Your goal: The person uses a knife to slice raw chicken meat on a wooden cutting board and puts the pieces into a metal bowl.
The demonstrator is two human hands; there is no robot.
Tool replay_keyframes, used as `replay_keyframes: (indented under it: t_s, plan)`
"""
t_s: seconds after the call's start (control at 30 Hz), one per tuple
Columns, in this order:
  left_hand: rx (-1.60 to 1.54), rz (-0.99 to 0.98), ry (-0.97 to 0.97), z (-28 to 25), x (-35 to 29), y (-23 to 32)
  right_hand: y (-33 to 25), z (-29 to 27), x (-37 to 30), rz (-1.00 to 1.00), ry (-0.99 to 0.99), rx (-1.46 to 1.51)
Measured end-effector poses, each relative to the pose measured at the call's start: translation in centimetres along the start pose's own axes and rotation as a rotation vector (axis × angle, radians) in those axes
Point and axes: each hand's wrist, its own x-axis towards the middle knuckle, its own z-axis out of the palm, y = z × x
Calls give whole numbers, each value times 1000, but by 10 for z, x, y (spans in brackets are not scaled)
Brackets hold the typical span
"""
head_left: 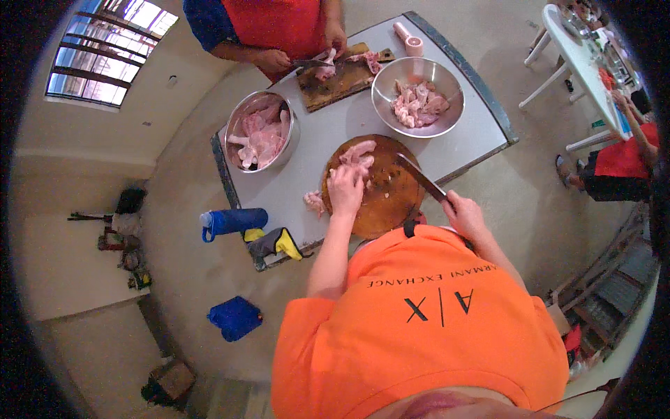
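Cutting seems underway here, left grip (345,190) holding raw meat (360,151), right grip (465,212) clasping the knife (423,179), which likely must swing left.

Wearer: orange short-sleeved T-shirt (419,349), dark chest print (416,310).
Left sleeve (301,328) ends well behind the left fingers (354,177), bare forearm (331,258) between. Print: large characters split by a thin line; smaller lettering row (405,282) nearer the fingers.

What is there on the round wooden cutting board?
Raw meat lies there, partly covered by the left hand; a knife reaches over the right side. What lies under the hand is hidden.
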Motion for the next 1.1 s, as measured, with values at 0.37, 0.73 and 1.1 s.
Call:
replay_keyframes:
  t_s: [0.37,0.73,1.1]
  plan:
    - [49,146,-45,18,-1,-18,-36,21,-6,41,-23,-9]
    - [-1272,-473,-334,4,31,-43,-42,21,-15,108,82,31]
    - [-1983,-652,-581,-28,10,-16,-34,37,-12,90,147,92]
